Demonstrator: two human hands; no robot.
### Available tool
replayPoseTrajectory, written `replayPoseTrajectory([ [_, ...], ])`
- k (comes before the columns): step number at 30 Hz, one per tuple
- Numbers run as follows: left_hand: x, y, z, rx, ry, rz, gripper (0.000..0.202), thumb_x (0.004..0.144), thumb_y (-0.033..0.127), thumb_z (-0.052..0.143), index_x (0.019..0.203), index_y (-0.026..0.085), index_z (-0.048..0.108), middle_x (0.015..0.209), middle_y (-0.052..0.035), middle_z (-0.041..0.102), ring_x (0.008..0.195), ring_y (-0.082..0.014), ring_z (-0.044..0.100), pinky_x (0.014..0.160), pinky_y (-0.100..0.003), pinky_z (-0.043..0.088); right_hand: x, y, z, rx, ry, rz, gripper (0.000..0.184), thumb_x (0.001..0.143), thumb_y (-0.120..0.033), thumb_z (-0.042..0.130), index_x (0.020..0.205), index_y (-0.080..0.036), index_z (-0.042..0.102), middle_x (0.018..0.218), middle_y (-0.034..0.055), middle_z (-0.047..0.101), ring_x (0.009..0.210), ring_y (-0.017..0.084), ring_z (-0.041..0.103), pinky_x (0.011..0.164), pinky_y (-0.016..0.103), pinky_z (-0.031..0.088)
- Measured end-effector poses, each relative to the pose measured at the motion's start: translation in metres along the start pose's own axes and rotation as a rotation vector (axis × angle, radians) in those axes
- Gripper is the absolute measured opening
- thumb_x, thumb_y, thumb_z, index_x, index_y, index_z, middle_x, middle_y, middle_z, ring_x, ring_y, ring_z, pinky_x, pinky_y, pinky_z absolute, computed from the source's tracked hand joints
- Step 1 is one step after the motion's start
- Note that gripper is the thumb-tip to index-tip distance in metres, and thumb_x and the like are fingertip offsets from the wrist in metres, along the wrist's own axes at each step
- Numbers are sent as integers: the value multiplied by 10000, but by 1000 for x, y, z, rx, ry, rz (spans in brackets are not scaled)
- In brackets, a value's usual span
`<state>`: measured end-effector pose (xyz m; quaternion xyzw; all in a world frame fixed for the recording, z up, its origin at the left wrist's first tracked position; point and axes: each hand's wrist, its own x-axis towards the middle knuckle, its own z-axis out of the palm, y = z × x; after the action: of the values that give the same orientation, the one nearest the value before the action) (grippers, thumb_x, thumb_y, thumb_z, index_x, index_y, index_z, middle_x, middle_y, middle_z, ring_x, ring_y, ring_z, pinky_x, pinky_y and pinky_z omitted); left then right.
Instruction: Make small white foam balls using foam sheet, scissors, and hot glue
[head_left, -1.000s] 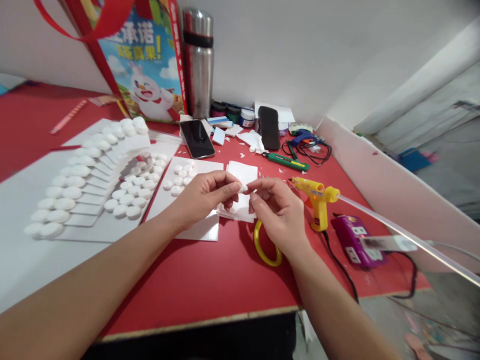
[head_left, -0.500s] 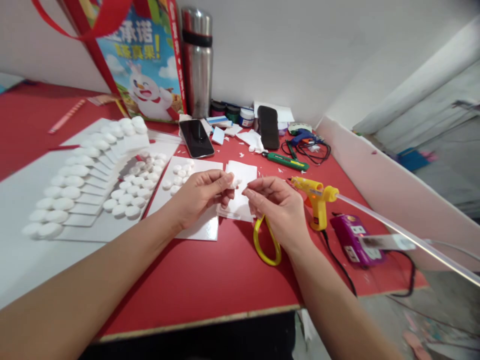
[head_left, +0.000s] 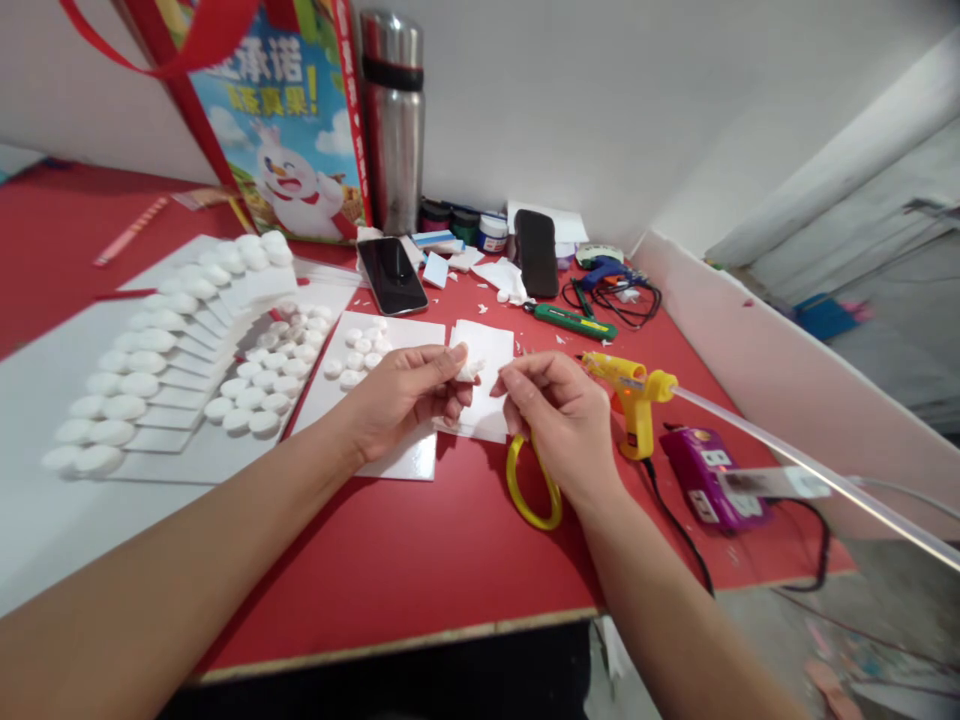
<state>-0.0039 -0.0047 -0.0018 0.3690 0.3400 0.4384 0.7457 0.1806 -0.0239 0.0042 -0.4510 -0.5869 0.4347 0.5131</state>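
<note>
My left hand (head_left: 412, 392) is closed, pinching a small crumpled white piece (head_left: 471, 370) between thumb and fingers. Just to its right, my right hand (head_left: 559, 415) has thumb and forefinger pressed together; whatever may be in that pinch is too small to make out. A narrow gap parts the two hands. Beneath them lies a small stack of white sheets (head_left: 491, 348). A yellow loop (head_left: 541, 520), perhaps a scissors handle, sticks out below my right hand, its other end hidden. Left of my left hand, small white discs (head_left: 364, 345) rest on a white board (head_left: 409, 465).
White cards topped with larger white discs (head_left: 142, 362) fan out at the left. A yellow glue gun (head_left: 637, 400) with a long clear stick and a purple power box (head_left: 712, 480) stand right. Behind are phones (head_left: 391, 275), a green cutter (head_left: 574, 321), a steel flask (head_left: 394, 130) and a bag (head_left: 292, 150).
My right hand has drawn slightly right, away from my left hand, widening the gap. The white piece in my left hand shows a little more.
</note>
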Motion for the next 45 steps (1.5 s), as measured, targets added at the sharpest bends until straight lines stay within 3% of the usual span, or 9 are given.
replayPoseTrajectory([
  [3,0,-2,0,59,-7,52,384,764,469,872,768,121,709,693,-30,659,567,-97,574,563,-225,493,1,0,2,-43,-16,-19,212,860,-325,791,995,-206,679,677,-48,644,502,88,538,484,238,441],
  [14,-7,1,-3,823,41,546,255,936,379,720,1080,181,792,995,-80,749,879,-189,675,802,-280,507,-1,0,2,-207,-47,-89,97,930,-281,709,914,-196,663,629,-46,640,514,96,578,515,240,444],
  [18,-7,1,-8,1025,14,678,357,955,335,694,1291,232,753,1137,-107,747,1032,-231,683,974,-327,492,0,-1,1,-225,-34,-83,93,933,-268,699,886,-200,657,611,-50,635,513,97,579,526,240,447],
  [22,-8,2,-10,1045,0,689,532,936,331,715,1459,283,634,1264,-101,702,978,-209,676,1030,-343,477,0,2,-1,-202,-34,-79,109,946,-287,690,888,-201,656,599,-52,625,511,99,576,532,244,449],
  [26,-8,2,-4,806,93,587,484,919,382,739,1382,247,695,1131,-88,736,892,-189,676,945,-327,518,-1,5,-4,-340,7,-204,89,967,-295,681,923,-218,671,721,-16,677,574,118,610,580,274,489],
  [30,-3,0,-3,352,85,246,404,920,477,721,1141,144,784,809,-59,718,708,-163,663,708,-289,539,-2,4,-5,-500,-49,-456,87,988,-184,617,964,-235,685,957,50,746,814,175,705,747,331,555],
  [34,-1,1,-3,151,41,124,251,826,349,828,928,123,792,770,-46,713,639,-117,620,624,-240,514,-1,4,-6,-515,-99,-577,157,992,-116,577,1003,-243,669,974,64,748,974,201,716,844,354,567],
  [40,-2,5,-1,69,34,62,214,718,230,897,876,128,797,811,-36,749,699,-121,683,732,-262,562,-1,6,-4,-515,-88,-554,144,993,-142,576,985,-249,673,975,60,751,974,204,712,872,375,573],
  [45,0,4,-3,21,93,28,237,712,177,900,921,129,799,831,-42,767,713,-126,721,738,-250,588,-4,-5,-13,-524,86,-381,86,982,-226,622,918,-232,679,850,17,728,715,160,670,674,310,526],
])
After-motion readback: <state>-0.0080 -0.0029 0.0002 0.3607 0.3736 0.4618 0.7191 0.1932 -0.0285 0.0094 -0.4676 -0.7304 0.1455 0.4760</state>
